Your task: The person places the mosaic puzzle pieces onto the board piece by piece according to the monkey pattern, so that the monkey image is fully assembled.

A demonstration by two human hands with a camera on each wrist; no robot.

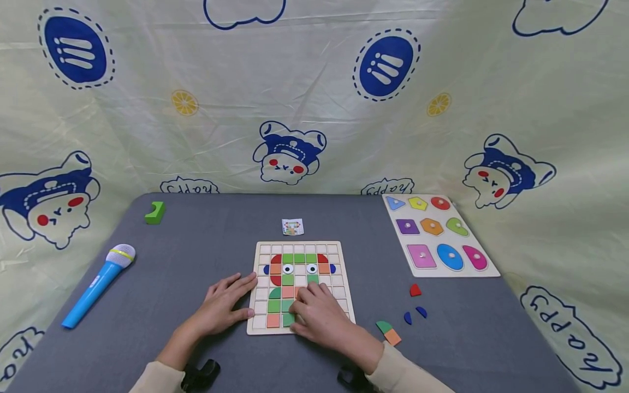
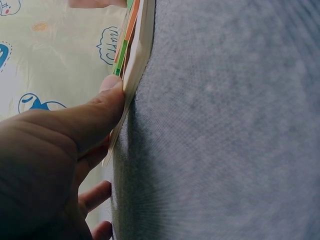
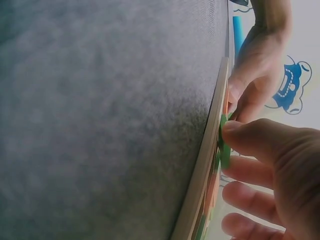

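Note:
A wooden grid board [image 1: 348, 297] lies on the table, with coloured pieces forming a figure with two eye tiles [image 1: 288, 269]. My left hand [image 1: 226, 303] rests at the board's left edge, its fingers fairly straight and its thumb touching the rim [image 2: 136, 65]. Over the lower middle of the grid, my right hand [image 1: 321, 316] covers several cells. In the right wrist view, its thumb and index finger pinch a green piece [image 3: 224, 142] at the board's surface. The exact shape of that piece is partly hidden. A small picture card [image 1: 292, 227] lies behind the board.
Loose pieces lie to the right: a red one [image 1: 415, 290], two blue half-circles [image 1: 421, 311], a green one [image 1: 383, 327] and an orange square [image 1: 393, 337]. A shape puzzle [image 1: 427, 243] sits at the back right. At left are a toy microphone [image 1: 100, 284] and a green block [image 1: 155, 213].

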